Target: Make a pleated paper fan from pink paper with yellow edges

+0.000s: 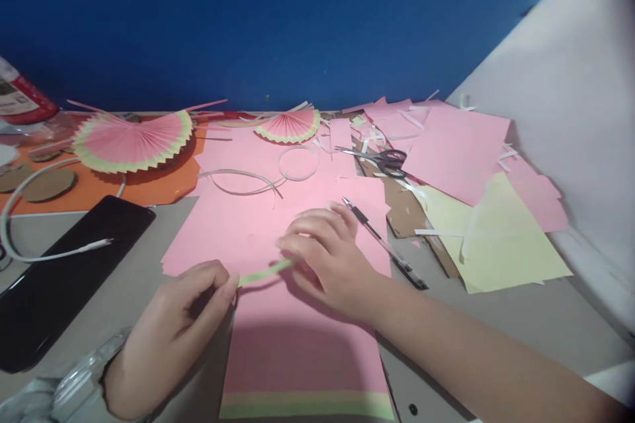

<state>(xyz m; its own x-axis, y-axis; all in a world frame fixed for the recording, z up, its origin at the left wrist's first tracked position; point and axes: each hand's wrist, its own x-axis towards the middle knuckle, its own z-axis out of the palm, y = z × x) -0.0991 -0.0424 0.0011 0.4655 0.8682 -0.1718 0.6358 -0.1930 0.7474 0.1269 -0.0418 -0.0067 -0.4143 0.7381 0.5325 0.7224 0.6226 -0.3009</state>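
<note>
A narrow light-green paper strip (pixel 265 273) is stretched between my two hands, a little above the pink paper. My left hand (pixel 173 317) pinches its left end between thumb and forefinger. The other end goes under the curled fingers of my right hand (pixel 327 248), where the tip is hidden. Below them lies a pink sheet (pixel 302 357) with a yellow and a green band (pixel 307 404) along its near edge. More pink paper (pixel 213 231) is spread under and beyond my hands. A pen (pixel 384 244) rests just right of my right hand.
Scissors (pixel 381 160) lie at the back right, near pink sheets (pixel 456 152), yellow paper (pixel 501 244) and cardboard (pixel 404 201). Pleated paper fans (pixel 133 142) stand at the back. A black phone (pixel 74 277) and a white cable (pixel 34 256) are on the left, beside orange paper (pixel 169 185).
</note>
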